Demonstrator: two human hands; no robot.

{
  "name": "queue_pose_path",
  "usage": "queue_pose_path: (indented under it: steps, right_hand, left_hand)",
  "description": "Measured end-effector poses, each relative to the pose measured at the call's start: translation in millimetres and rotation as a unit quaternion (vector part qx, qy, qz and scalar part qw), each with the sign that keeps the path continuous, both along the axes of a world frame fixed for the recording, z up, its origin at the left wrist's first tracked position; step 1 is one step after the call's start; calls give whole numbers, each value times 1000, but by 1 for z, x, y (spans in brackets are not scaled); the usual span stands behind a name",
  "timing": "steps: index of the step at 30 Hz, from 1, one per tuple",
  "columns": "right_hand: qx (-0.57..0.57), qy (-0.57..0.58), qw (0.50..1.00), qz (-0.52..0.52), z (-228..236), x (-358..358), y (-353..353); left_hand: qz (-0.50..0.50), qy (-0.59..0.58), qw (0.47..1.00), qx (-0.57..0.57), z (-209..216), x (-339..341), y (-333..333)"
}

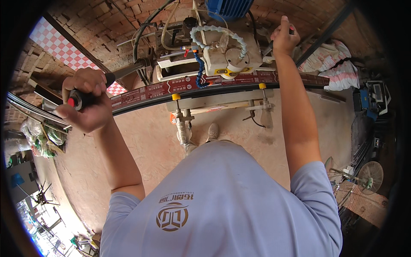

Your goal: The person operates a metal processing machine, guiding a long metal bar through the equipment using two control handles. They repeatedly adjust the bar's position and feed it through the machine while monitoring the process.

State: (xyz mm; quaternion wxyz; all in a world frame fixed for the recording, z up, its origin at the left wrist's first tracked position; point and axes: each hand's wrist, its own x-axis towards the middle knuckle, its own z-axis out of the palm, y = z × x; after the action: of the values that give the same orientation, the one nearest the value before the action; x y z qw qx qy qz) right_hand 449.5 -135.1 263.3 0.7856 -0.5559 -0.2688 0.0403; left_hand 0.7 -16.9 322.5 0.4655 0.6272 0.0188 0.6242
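Note:
My left hand (pixel 87 100) is wrapped round a black lever handle (pixel 81 100) with a red end. Its bar (pixel 126 70) runs rightward to the machine (pixel 214 55). Up at the right, my right hand (pixel 284 39) grips another black handle (pixel 271 47), mostly hidden by the fingers. Between the hands sits the machine head, with a blue motor (pixel 229 7) above, a white segmented hose (pixel 218 29) and a blue segmented hose (pixel 200 68). Beneath it lies a long profile (pixel 167 88) covered in dark red printed film. Two clamps with yellow caps (pixel 176 97) (pixel 262 86) stand at its near side.
A brick wall (pixel 90 25) rises behind the machine. White sacks (pixel 338 64) lie at the right, near a blue machine (pixel 364 99) and a fan (pixel 370 176). Plastic bags (pixel 40 135) sit at the left. My shoe (pixel 212 130) stands on the floor below the clamps.

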Motion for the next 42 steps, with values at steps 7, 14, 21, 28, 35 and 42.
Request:
queue_pose_path:
  steps: [7,14,21,28,35,42]
  right_hand:
    - [22,-2,999,24,0,-8,-7]
    - [8,15,1000,-5,5,-29,3]
    - [-2,5,1000,-12,1,-17,16]
    - [-41,-8,998,-46,1,1,4]
    - [3,-2,1000,13,2,-6,-3]
    - [-44,8,999,-5,6,-16,-5]
  left_hand:
    - [7,6,1000,4,4,1,-3]
    - [12,-15,1000,-17,2,3,-5]
    - [-10,-30,999,-16,1,4,-5]
    - [-20,-28,999,-5,-1,1,-1]
    - [2,-27,1000,-9,-2,2,0]
    - [-9,-32,999,-12,-1,4,-2]
